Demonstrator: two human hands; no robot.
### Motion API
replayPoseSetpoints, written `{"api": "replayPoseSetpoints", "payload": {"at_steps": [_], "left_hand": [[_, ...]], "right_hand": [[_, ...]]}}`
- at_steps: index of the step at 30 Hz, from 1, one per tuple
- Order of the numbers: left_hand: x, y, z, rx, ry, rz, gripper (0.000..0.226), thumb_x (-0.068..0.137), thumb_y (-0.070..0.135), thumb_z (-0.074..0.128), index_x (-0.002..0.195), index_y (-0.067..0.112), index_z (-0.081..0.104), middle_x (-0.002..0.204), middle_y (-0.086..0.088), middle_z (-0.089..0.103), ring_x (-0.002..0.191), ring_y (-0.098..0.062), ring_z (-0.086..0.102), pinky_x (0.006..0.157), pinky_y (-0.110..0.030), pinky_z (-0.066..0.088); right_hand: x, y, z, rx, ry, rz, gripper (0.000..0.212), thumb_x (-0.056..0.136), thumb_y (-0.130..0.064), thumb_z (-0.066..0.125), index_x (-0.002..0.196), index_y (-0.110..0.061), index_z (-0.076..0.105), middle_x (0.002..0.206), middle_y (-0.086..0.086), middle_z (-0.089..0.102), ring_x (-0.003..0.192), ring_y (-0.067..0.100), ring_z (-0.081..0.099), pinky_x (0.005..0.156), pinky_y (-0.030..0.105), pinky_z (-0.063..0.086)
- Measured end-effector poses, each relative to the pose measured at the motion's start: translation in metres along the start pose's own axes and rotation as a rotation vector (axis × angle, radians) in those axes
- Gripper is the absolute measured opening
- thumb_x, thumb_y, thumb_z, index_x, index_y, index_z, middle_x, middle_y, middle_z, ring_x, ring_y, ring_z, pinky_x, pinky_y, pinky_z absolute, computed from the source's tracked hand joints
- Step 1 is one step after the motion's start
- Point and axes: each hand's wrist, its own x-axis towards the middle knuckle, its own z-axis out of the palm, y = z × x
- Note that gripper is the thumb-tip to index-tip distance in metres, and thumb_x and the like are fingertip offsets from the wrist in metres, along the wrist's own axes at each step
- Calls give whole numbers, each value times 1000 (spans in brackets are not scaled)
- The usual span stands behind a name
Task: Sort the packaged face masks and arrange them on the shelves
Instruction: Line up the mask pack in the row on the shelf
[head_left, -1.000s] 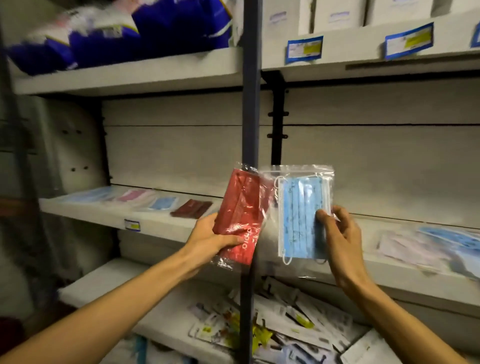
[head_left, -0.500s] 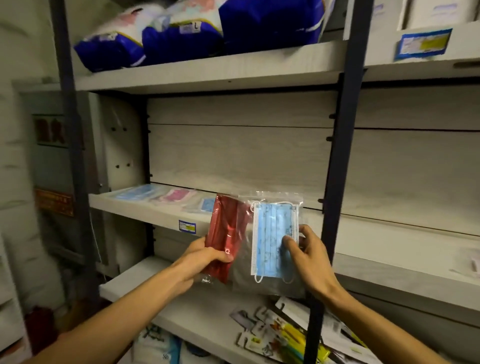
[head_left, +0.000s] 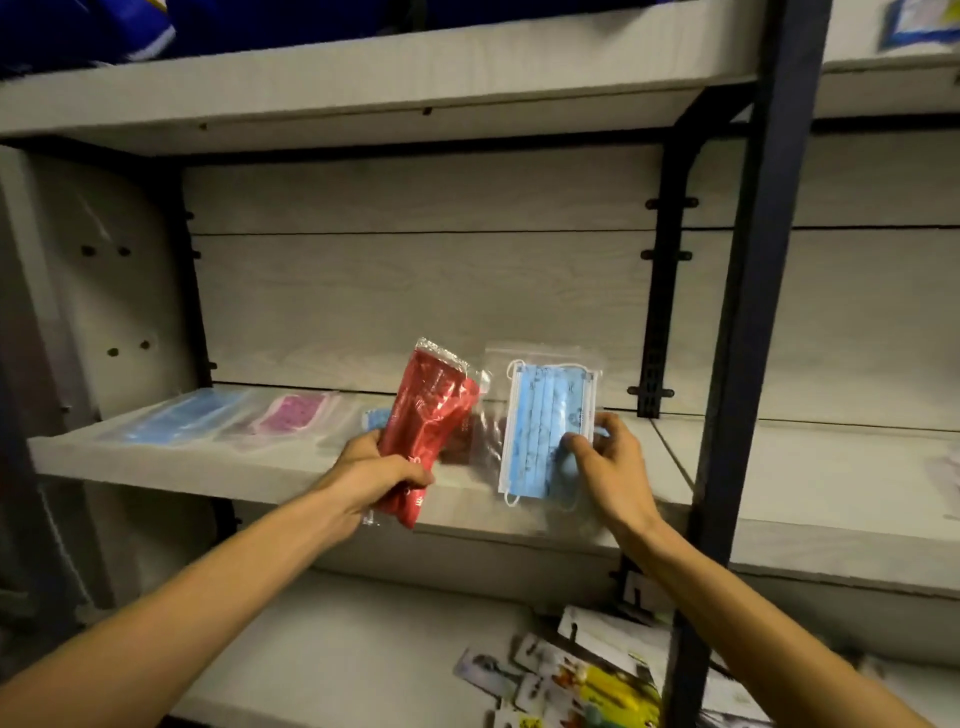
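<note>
My left hand (head_left: 374, 470) grips a red mask pack (head_left: 428, 415) by its lower end, tilted up and to the right over the middle shelf (head_left: 156, 457). My right hand (head_left: 608, 467) pinches a clear bag with a blue mask (head_left: 545, 426), held upright just right of the red pack. On the shelf behind lie a blue mask pack (head_left: 182, 415), a pink mask pack (head_left: 291, 415) and another blue pack (head_left: 375, 417), partly hidden by my left hand. A dark red pack (head_left: 467, 439) shows behind the red one.
A dark metal upright (head_left: 748, 364) stands right of my right hand. Blue bulky packages (head_left: 88, 31) sit on the top shelf. Colourful carded items (head_left: 571, 680) lie on the lower shelf. The middle shelf runs on past the upright (head_left: 831, 483).
The view has swung left and closer to the middle shelf. Both hands have carried their packs left of the metal upright and apart from each other, over the shelf.
</note>
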Motion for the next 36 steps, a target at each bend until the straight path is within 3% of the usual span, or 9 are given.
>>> {"api": "replayPoseSetpoints", "payload": {"at_steps": [4, 7, 11, 14, 19, 22, 27, 33, 36], "left_hand": [[28, -1, -5, -46, 40, 30, 43, 76, 0, 79, 115, 12, 66, 98, -10, 75, 84, -23, 71, 57, -28, 57], [52, -1, -19, -167, 88, 9, 38, 79, 5, 78, 116, 11, 68, 96, -10, 77, 86, -23, 73, 67, -30, 59], [85, -1, -49, -306, 58, -128, 37, 87, 10, 72, 123, 9, 61, 104, -18, 75, 95, -35, 74, 84, -53, 60], [106, -2, -69, -301, 77, -135, 38, 88, 7, 69, 124, 6, 59, 109, -20, 73, 101, -36, 71, 96, -54, 55], [140, -11, -102, -236, 106, -92, 17, 90, 5, 67, 105, 13, 65, 91, -13, 74, 81, -27, 72, 72, -36, 59], [159, -15, -118, -202, 146, -26, 12, 89, 1, 64, 95, 11, 68, 83, -13, 71, 62, -19, 69, 55, -26, 55], [185, -12, -145, -206, 107, 1, 13, 88, 4, 67, 98, 12, 70, 82, -10, 73, 70, -24, 69, 61, -31, 56], [210, -8, -148, -230, -46, -28, 9, 90, 3, 64, 91, 10, 70, 82, -13, 73, 69, -23, 70, 65, -32, 59], [215, -7, -135, -214, -226, -22, 15, 92, 0, 60, 101, 5, 70, 86, -17, 74, 68, -24, 70, 69, -34, 60]], "right_hand": [[14, -1, 2, 73, 98, 53, 20, 98, -11, 57, 107, -27, 52, 109, 3, 68, 92, 21, 73, 62, 36, 63], [27, -1, 8, 72, 162, 54, 19, 96, -10, 57, 111, -20, 53, 104, 5, 67, 88, 22, 71, 57, 32, 61], [44, 2, 28, 35, 154, 75, 21, 96, -10, 56, 116, -9, 56, 106, 12, 69, 94, 29, 71, 73, 49, 63], [59, 5, 52, 60, 134, 125, 20, 96, -10, 55, 116, -9, 58, 109, 14, 70, 94, 32, 72, 73, 50, 63], [86, 10, 102, 79, 87, 173, 17, 94, -10, 59, 111, -11, 61, 103, 14, 70, 82, 30, 73, 48, 36, 57], [104, 13, 134, 100, 43, 230, 19, 92, -7, 63, 111, -8, 60, 103, 19, 70, 84, 35, 73, 50, 42, 59], [123, 20, 187, 97, -97, 300, 28, 91, -5, 68, 117, -2, 57, 106, 22, 72, 88, 35, 75, 71, 50, 62], [133, 30, 216, -594, -171, 130, 48, 77, -40, 85, 112, -17, 62, 104, 1, 73, 89, 20, 72, 82, 44, 61], [134, 32, 209, -615, -129, 68, 70, 82, -44, 79, 138, -15, 48, 127, 3, 64, 107, 21, 66, 92, 43, 56]]}}
